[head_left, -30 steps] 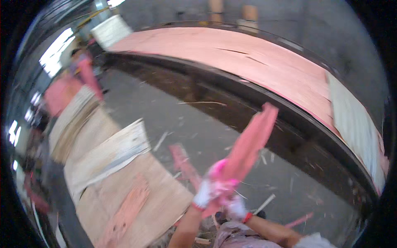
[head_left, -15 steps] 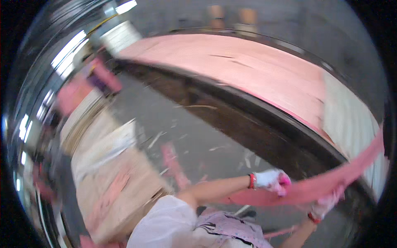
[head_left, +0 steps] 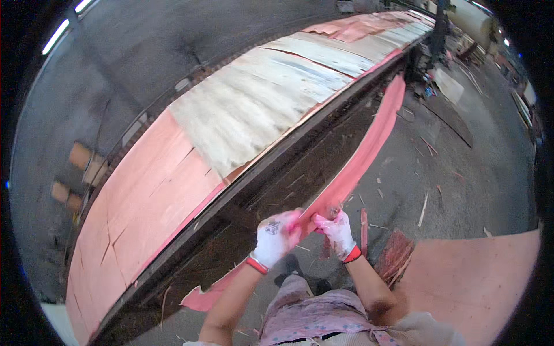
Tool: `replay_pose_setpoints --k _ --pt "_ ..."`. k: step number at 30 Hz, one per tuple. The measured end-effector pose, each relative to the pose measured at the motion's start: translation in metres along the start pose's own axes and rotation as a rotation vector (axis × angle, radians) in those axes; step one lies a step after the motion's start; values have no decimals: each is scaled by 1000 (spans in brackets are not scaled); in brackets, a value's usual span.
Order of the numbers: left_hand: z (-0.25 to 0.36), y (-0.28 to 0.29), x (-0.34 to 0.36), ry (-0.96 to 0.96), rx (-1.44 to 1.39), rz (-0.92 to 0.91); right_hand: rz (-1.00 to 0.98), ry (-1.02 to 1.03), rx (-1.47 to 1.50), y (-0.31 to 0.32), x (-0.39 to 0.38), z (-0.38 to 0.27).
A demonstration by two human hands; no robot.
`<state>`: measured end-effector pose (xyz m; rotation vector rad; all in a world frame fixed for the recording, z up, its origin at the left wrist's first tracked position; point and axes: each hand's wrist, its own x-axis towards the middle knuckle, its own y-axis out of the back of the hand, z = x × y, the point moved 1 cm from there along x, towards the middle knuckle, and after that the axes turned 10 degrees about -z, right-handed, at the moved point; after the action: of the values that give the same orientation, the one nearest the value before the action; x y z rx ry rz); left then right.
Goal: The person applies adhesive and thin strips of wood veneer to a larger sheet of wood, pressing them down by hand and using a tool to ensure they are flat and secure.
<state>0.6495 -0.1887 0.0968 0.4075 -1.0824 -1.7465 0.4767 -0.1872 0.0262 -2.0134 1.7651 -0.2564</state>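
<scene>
A long, thin strip of pink wood veneer (head_left: 359,167) runs from the lower left, through both hands, to the far right beside the bench. My left hand (head_left: 277,233), in a white glove with pink-stained fingers and a red cuff, is closed round the strip. Close beside it, my right hand (head_left: 336,229), gloved alike, grips the strip's right edge between thumb and fingers. The strip's torn near end (head_left: 202,297) hangs past my left forearm. Beyond my hands lies a long bench covered with pink veneer sheets (head_left: 150,190) and pale, wavy veneer sheets (head_left: 248,109).
The bench's dark side rail (head_left: 300,138) slants from lower left to upper right. At my right is a large pink sheet (head_left: 473,282), with a reddish pile of scraps (head_left: 395,254) beside it. Veneer slivers litter the grey floor (head_left: 461,196). A dark post (head_left: 440,34) stands at the far end.
My view has swung to the right along the bench. My hands have come closer together, and the strip now reaches away from me instead of lying across to the right.
</scene>
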Motion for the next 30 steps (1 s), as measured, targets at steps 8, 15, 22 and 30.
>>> replay_pose_setpoints --k 8,15,22,30 --pt "-26 -54 120 -214 -213 12 213 147 391 31 60 -10" --pt "-7 -70 226 -496 -32 -78 523 265 259 77 117 -49" --pt "-1 -144 334 -143 -485 -262 927 489 6 221 235 -45" --pt "-183 50 515 23 -52 341 1271 211 -772 533 224 -201"
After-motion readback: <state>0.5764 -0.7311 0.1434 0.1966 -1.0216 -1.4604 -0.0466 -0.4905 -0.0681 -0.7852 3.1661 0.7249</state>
